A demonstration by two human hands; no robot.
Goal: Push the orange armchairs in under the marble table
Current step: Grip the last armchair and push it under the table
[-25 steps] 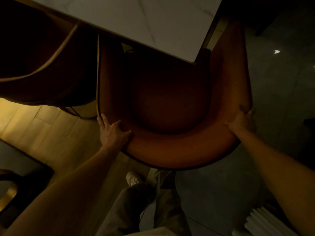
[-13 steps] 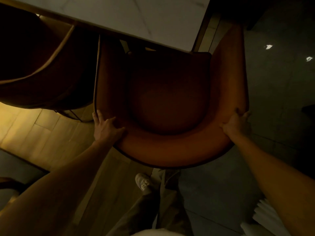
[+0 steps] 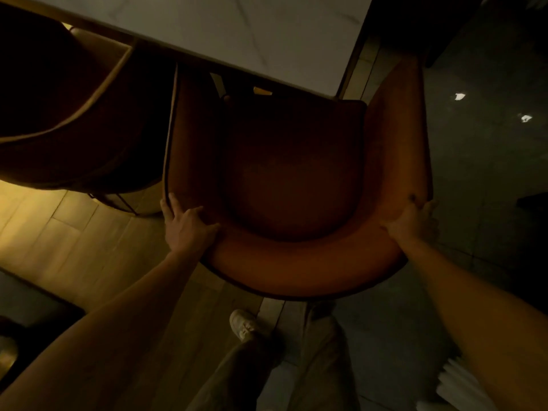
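An orange armchair [image 3: 296, 262] with a curved back stands right below me, its seat front just at the near edge of the marble table [image 3: 252, 31]. My left hand [image 3: 186, 226] grips the back's left end. On the right end of the back sits my right hand [image 3: 412, 221], fingers wrapped over the rim. A second orange armchair [image 3: 65, 120] stands to the left, dark and partly under the table's edge.
Pale wooden floor [image 3: 74, 238] lies at the left, dark tiled floor [image 3: 489, 203] at the right. My legs and a white shoe [image 3: 243, 324] are directly behind the chair. A white ribbed object [image 3: 456, 387] stands at the lower right, a dark furniture piece [image 3: 26, 307] at the lower left.
The table's corner covered part of the seat a second ago; now the whole seat shows and the table edge sits at its front. Both hands kept their grip on the back.
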